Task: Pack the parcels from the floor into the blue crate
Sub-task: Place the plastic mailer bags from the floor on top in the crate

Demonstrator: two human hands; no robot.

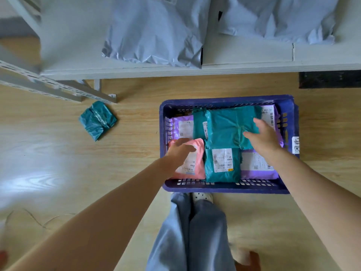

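Observation:
The blue crate (pixel 228 187) stands on the wooden floor in front of me, filled with several parcels. My left hand (pixel 180 152) rests with relaxed fingers on a pink parcel (pixel 197 167) at the crate's near left. My right hand (pixel 262 137) lies with spread fingers on a large teal parcel (pixel 224 128) in the middle. A smaller teal parcel with a white label (pixel 222 165) sits at the near side, with purple parcels (pixel 256 169) around it. One teal parcel (pixel 97 120) lies on the floor to the left of the crate.
A white shelf (pixel 175 70) runs across the top, holding grey mailing bags (pixel 154 34). Its slotted metal post (pixel 48 85) slants down to the floor near the loose teal parcel. My legs in blue trousers (pixel 195 231) stand just behind the crate.

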